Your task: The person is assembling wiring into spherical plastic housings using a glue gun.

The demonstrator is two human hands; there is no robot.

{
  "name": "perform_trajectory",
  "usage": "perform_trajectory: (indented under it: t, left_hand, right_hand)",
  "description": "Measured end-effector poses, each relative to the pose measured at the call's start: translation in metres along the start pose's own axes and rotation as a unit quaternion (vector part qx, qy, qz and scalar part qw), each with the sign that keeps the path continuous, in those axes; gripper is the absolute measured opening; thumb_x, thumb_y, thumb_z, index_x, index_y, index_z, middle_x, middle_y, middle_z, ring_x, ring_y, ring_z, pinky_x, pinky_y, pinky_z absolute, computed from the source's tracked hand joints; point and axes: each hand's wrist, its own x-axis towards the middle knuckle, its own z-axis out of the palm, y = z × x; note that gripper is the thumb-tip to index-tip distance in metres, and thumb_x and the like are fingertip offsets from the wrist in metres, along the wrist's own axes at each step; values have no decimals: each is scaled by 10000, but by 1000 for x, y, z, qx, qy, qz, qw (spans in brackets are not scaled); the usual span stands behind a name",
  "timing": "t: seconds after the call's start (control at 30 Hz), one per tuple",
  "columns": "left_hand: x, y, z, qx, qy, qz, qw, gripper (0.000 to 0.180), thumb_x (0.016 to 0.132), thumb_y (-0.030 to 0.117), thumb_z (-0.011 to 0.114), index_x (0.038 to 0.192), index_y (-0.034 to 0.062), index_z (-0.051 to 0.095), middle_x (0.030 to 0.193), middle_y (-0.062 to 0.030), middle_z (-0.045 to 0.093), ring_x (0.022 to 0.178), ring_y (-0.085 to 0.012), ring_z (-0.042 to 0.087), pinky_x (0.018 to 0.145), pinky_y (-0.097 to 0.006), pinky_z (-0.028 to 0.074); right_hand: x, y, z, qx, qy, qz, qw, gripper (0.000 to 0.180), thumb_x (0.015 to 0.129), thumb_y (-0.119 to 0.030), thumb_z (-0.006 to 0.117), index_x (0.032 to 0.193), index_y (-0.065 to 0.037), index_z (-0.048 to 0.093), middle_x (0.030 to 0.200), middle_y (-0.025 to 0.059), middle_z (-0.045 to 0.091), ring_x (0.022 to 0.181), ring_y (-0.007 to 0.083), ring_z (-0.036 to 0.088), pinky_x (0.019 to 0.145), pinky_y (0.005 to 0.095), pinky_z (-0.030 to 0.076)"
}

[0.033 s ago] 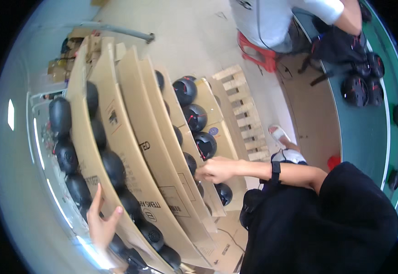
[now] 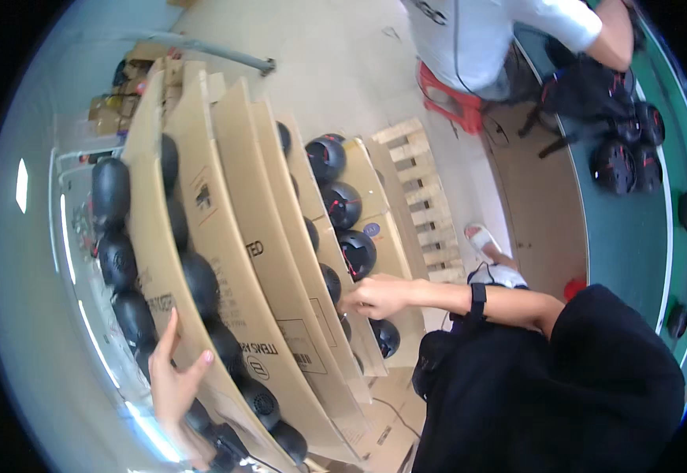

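Observation:
Several brown cardboard sheets stand stacked in layers, with rows of black helmets between them. My right hand, a black watch on its wrist, curls its fingers over the edge of one of the inner cardboard sheets, next to a helmet. At the lower left, my left hand lies flat with its fingers spread against the outer cardboard sheet, close to the helmets behind it. It holds nothing.
A wooden pallet lies on the floor beyond the stack. Another person in a white shirt is at a red stool beside a green table with black helmets. Small boxes sit top left.

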Motion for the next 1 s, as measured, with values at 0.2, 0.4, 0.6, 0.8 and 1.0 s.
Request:
perform_trajectory:
  t: [0.2, 0.4, 0.6, 0.8, 1.0]
  left_hand:
    - [-21, -23, 4, 42, 103, 7, 994, 701, 782, 249, 802, 1389, 35, 524, 1388, -244, 538, 1292, -319, 540, 1067, -378, 432]
    - [-101, -72, 24, -94, 92, 64, 989, 586, 882, 407, 684, 1364, 98, 561, 1410, -242, 514, 1287, -408, 512, 1062, -409, 440]
    - [-263, -132, 85, 15, 96, 36, 995, 631, 911, 366, 661, 1457, 126, 457, 1548, -218, 344, 1389, -405, 392, 1135, -438, 351]
    - [-374, -127, 169, -53, 201, 38, 977, 530, 954, 301, 559, 1413, 44, 494, 1538, -228, 356, 1438, -408, 310, 1177, -484, 243]
    - [-407, -95, 262, -199, 535, 134, 810, 384, 923, 303, 696, 1075, -48, 665, 1305, -233, 584, 1277, -441, 506, 1069, -471, 402]
  right_hand:
    - [3, -17, 3, -52, -121, 49, 990, 294, 858, -117, 540, 1118, -77, 673, 976, 194, 703, 862, 369, 674, 765, 449, 543]
    - [-37, -16, -2, -18, -86, 69, 994, 236, 887, -71, 583, 1090, -1, 682, 904, 138, 724, 782, 209, 695, 720, 348, 551]
    - [-103, -29, -1, -30, -37, 145, 988, 195, 941, -123, 581, 942, 28, 704, 834, 105, 718, 695, 134, 662, 645, 306, 539]
    - [-193, -50, 41, -81, 78, 272, 956, 419, 993, -302, 545, 794, 26, 714, 680, 75, 689, 638, 139, 648, 629, 303, 530]
    - [-318, -98, 90, -33, 228, 327, 917, 350, 985, -235, 532, 818, 17, 707, 721, 58, 690, 659, 128, 644, 619, 295, 535]
